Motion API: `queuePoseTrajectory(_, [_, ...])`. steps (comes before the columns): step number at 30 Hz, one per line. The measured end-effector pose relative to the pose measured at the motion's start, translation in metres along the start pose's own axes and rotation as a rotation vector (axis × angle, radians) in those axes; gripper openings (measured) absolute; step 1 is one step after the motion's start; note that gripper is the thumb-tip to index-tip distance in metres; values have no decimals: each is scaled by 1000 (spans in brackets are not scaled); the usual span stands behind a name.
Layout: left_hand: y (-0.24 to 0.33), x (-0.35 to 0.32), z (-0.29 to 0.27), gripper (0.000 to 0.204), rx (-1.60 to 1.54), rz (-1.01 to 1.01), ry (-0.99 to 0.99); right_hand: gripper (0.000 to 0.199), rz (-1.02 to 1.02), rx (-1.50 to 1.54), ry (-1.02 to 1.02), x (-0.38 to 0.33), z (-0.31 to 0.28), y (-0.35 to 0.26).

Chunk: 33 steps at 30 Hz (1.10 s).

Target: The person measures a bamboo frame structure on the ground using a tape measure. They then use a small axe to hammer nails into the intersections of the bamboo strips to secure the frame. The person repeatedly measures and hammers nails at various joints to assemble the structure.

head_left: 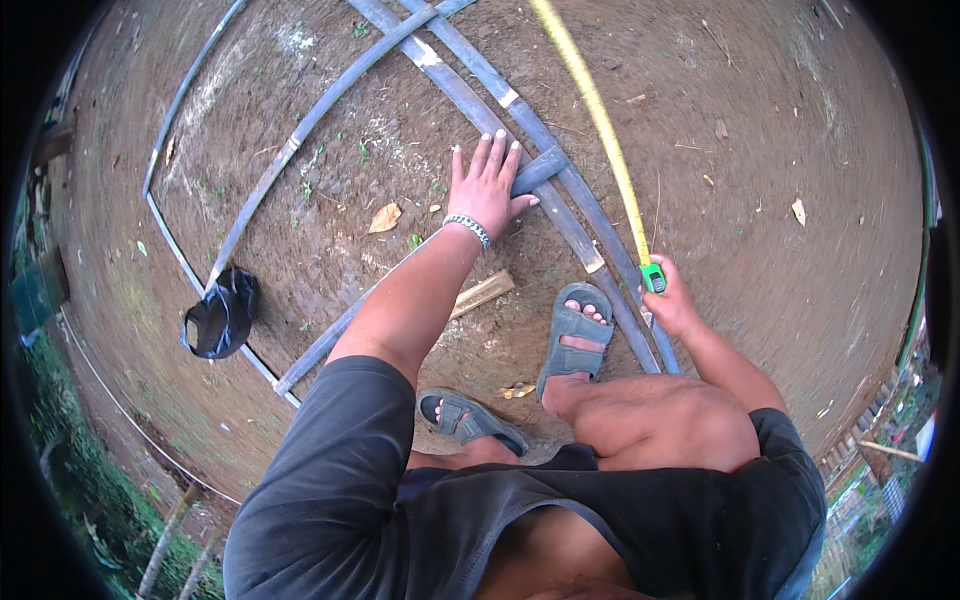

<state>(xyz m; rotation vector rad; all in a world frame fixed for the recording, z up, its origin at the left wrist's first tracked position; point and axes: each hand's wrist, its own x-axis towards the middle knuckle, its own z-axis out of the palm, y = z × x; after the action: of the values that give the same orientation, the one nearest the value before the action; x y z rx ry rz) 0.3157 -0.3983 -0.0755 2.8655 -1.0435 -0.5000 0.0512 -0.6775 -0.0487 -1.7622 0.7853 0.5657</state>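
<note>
Brown packed dirt (780, 150) spreads on all sides of both hands, widest and barest beyond the right hand, where only a few dry leaves and chips lie scattered. Grey bamboo strips (470, 100) lie flat on it in a loose frame: two long ones run side by side from far ahead of the left hand down past the right hand, another crosses them ahead of the left fingers, and thinner ones bend around the outer edge well off to the left. A black bag (222, 315) sits on that left edge strip, well apart from either hand.

Between the hands and the body, two feet in grey sandals (572, 340) stand on the dirt, the right one just beside the pair of long strips. A yellow measuring tape (600, 120) stretches along those strips, running from the right hand away to the far rim.

Left hand (485, 190) lies spread and flat, palm down, fingers open, pressing on the strips where a short piece crosses them; a beaded bracelet (467, 228) circles its wrist. Right hand (672, 305) is clenched around the green tape case (653, 277), right at the near end of the long strips. A small pale wood offcut (482, 293) lies near the left forearm.
</note>
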Motion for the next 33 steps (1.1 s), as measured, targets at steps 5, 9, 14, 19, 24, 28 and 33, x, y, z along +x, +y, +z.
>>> queuePoseTrajectory(5, [-1, -47, 9, 97, -107, -50, 36, 64, -39, 386, 159, 20, -19, -5])
queuePoseTrajectory(9, [1, -95, 15, 100, -201, -126, -5, 90, -147, 386, 280, 27, -26, -32])
queuePoseTrajectory(14, [-7, -141, 30, 99, -280, -269, -14, 102, -27, 266, 376, 36, -41, -32])
queuePoseTrajectory(19, [-25, -172, 37, 99, -243, -281, -82, 102, -35, -301, 602, 51, -52, -17])
queuePoseTrajectory(24, [-30, -170, 31, 96, -250, -235, -80, 106, -256, -732, 603, 78, -81, 13])
queuePoseTrajectory(28, [-36, -181, 26, 97, -325, -253, -57, 111, -193, -964, 602, 71, -44, -69])
queuePoseTrajectory(33, [-73, -195, 22, 93, -399, -513, 107, 100, -810, -1131, 354, 69, 17, -149])
